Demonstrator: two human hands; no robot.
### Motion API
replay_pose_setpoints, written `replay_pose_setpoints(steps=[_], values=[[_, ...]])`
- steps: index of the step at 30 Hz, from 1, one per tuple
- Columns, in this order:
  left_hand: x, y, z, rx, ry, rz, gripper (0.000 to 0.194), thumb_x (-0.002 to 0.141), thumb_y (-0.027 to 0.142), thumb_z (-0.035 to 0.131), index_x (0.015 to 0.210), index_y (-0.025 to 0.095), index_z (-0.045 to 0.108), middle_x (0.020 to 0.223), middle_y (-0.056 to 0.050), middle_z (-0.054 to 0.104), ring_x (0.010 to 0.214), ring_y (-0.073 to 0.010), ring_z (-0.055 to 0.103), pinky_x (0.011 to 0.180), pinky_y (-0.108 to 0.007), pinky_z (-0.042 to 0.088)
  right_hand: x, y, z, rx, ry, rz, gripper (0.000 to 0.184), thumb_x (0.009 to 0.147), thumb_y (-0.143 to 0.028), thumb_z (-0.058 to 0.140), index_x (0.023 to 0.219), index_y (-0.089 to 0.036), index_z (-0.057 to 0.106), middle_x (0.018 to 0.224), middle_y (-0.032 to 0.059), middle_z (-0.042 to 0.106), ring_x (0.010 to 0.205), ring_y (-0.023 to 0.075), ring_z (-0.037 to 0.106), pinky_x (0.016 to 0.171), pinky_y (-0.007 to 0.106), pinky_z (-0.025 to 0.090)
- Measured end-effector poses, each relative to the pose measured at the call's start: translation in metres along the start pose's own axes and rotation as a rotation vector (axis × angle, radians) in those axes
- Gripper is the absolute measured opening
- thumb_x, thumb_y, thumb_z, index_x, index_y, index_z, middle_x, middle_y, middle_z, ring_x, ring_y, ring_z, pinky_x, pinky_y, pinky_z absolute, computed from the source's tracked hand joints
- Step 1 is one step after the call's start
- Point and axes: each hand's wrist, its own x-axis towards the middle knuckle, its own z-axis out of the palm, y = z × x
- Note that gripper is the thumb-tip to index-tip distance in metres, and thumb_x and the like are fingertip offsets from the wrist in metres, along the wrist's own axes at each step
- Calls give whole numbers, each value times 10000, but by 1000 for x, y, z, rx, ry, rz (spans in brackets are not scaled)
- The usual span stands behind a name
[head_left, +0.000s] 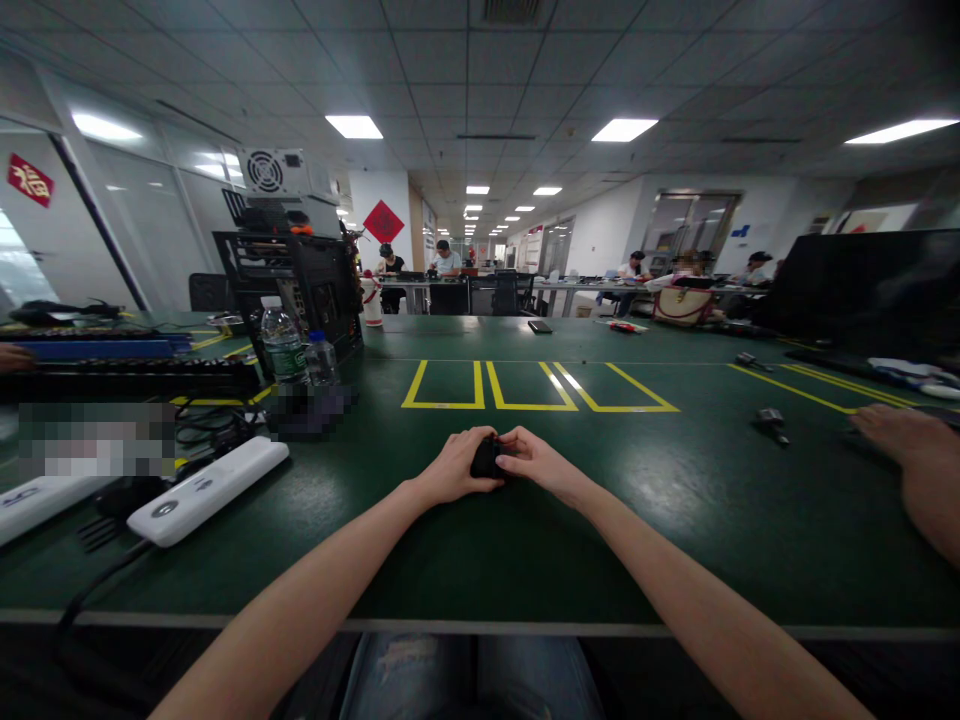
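Note:
Both my hands meet over the dark green table point(465, 560), a little in front of the yellow painted boxes point(525, 388). My left hand point(454, 467) and my right hand point(534, 460) are both curled round a small black object point(486, 458) held between them. The object is mostly hidden by my fingers, so I cannot make out what it is. It rests on or just above the table top.
A white power strip point(206, 490) with cables lies at the left, beside water bottles point(283, 345) and a black open rack point(296, 285). Another person's hand point(904, 440) rests at the right edge near a small dark part point(771, 420). People sit at desks far behind.

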Motion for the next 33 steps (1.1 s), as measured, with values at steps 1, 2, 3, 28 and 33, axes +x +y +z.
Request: replay_pose_setpoints(steps=[1,2,3,28,33], values=[[0,0,0,0,0,0,626,638,377,617,1157,211,309,1114,-68,457,1031,-223,437,878,-365,317,0,0,-1,-12,-15,-22,349,627,-287,651,894,-192,448,958,27,526,939,178,515,846,385,405],[0,0,0,1,-2,0,625,640,379,615,1158,211,307,1117,-69,455,1031,-224,437,876,-365,318,-1,1,-1,-20,-27,-37,377,610,-275,667,901,-198,440,956,21,526,933,178,519,843,389,406],[0,-1,0,3,-4,0,625,640,381,614,1158,212,308,1119,-70,454,1031,-224,437,875,-366,319,-1,1,-1,-22,-31,-41,386,607,-277,669,905,-202,435,949,17,527,923,178,524,834,393,411],[0,2,-2,-2,-3,-16,636,630,368,624,1160,214,307,1124,-72,456,1042,-227,437,893,-376,309,-2,-1,3,-7,37,6,263,699,-384,560,869,-215,452,927,20,540,905,177,524,782,377,446],[0,1,-1,5,3,-17,633,627,364,628,1155,215,312,1113,-70,463,1033,-224,443,889,-372,309,1,-2,4,16,63,81,314,670,-348,601,907,-186,474,964,47,532,941,184,510,825,374,428]])
